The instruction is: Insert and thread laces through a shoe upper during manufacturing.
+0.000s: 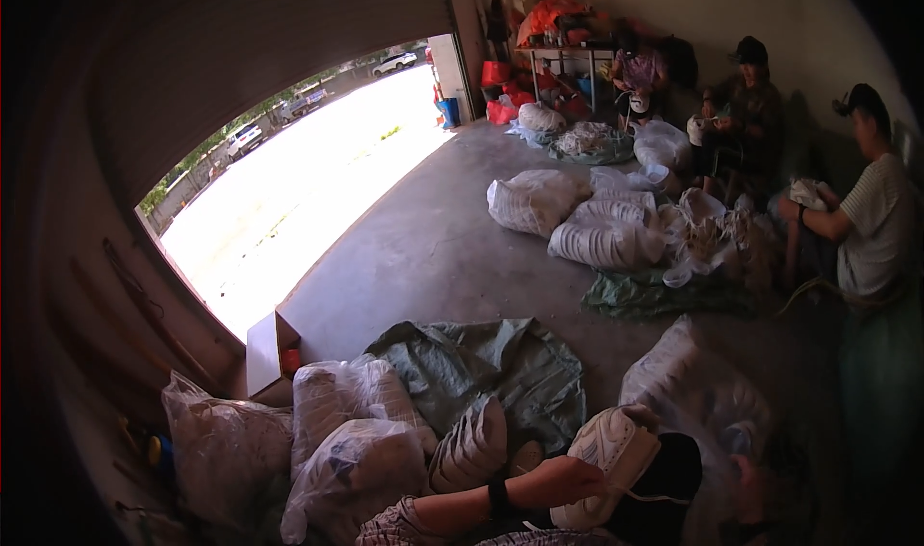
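A white sneaker (616, 450) stands tilted at the lower middle, its toe toward the lower edge. My left hand (568, 481), with a black band on its wrist, lies against the sneaker's side near the eyelets. Its fingers are drawn together, but whatever they pinch is too small to make out. A thin white shoelace (662, 498) trails from the sneaker over a dark rounded shape (674, 474). My right hand does not show. Left of the sneaker, a nested stack of pale shoe uppers (472, 448) leans beside my forearm.
Clear plastic bags of shoe parts (356, 464) crowd the lower left; another bag (688, 382) stands at right. A green woven sheet (481, 368) covers the floor ahead. Several people sit far right, handling shoes beside more piles (606, 228). A white box (265, 353) stands near the open doorway.
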A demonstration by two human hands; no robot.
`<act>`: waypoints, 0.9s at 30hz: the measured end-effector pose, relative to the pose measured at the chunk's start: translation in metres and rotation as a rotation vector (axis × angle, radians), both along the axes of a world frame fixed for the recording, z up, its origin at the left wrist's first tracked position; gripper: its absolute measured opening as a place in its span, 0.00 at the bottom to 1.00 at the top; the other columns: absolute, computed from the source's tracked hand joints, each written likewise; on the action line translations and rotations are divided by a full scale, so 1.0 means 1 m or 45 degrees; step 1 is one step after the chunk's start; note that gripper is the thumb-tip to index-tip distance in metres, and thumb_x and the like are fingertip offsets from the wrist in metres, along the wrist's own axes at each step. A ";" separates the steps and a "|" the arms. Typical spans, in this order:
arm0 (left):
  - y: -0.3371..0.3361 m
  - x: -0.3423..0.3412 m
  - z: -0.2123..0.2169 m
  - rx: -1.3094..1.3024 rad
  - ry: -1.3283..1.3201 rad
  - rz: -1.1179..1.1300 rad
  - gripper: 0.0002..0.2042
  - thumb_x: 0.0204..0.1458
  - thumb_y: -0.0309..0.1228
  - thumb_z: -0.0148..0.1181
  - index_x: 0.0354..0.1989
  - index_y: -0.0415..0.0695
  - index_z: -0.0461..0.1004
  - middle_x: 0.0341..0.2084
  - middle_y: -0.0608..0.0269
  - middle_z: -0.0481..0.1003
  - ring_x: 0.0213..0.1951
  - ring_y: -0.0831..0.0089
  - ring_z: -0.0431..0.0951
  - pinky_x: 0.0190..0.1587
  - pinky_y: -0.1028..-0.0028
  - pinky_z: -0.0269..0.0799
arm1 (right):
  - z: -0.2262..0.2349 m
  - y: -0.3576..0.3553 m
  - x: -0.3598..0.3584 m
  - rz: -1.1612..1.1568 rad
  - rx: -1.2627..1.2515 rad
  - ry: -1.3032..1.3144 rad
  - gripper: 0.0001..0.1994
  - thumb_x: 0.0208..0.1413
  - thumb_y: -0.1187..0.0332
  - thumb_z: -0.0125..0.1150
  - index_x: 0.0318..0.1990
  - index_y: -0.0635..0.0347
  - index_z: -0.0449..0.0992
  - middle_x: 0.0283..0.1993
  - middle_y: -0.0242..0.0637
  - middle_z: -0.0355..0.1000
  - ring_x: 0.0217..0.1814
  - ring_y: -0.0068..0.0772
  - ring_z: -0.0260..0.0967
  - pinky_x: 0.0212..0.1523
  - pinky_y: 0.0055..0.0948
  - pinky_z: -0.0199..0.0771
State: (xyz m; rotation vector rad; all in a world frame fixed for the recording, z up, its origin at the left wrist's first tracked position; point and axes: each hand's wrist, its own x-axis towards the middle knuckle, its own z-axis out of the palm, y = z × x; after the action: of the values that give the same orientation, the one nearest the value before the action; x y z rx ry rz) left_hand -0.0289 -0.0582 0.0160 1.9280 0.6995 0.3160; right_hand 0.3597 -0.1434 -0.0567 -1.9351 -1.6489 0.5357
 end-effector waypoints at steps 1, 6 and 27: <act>-0.005 0.018 -0.003 0.225 -0.008 -0.027 0.10 0.55 0.36 0.51 0.35 0.43 0.74 0.21 0.55 0.72 0.26 0.61 0.75 0.31 0.68 0.69 | 0.025 0.009 -0.050 0.062 0.010 0.784 0.15 0.54 0.65 0.57 0.47 0.61 0.69 0.46 0.43 0.71 0.46 0.32 0.69 0.48 0.28 0.68; -0.004 0.059 0.005 0.370 -0.149 -0.127 0.08 0.54 0.32 0.51 0.33 0.43 0.74 0.23 0.53 0.73 0.28 0.58 0.75 0.32 0.66 0.69 | 0.073 0.038 -0.146 0.482 -0.505 1.531 0.18 0.57 0.68 0.55 0.54 0.65 0.65 0.45 0.38 0.71 0.43 0.22 0.69 0.46 0.22 0.69; 0.011 0.024 -0.009 0.210 -0.104 0.479 0.09 0.47 0.28 0.60 0.38 0.44 0.77 0.37 0.59 0.75 0.39 0.65 0.75 0.42 0.68 0.71 | 0.082 0.031 -0.123 0.438 -0.558 1.024 0.09 0.59 0.69 0.50 0.39 0.64 0.73 0.21 0.30 0.70 0.22 0.17 0.67 0.25 0.17 0.64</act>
State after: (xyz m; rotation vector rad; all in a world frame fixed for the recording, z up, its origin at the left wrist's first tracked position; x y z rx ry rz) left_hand -0.0050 -0.0474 0.0075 1.9176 1.0082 0.7004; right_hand 0.2367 -0.1120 0.0255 -1.3663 -1.3687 1.6693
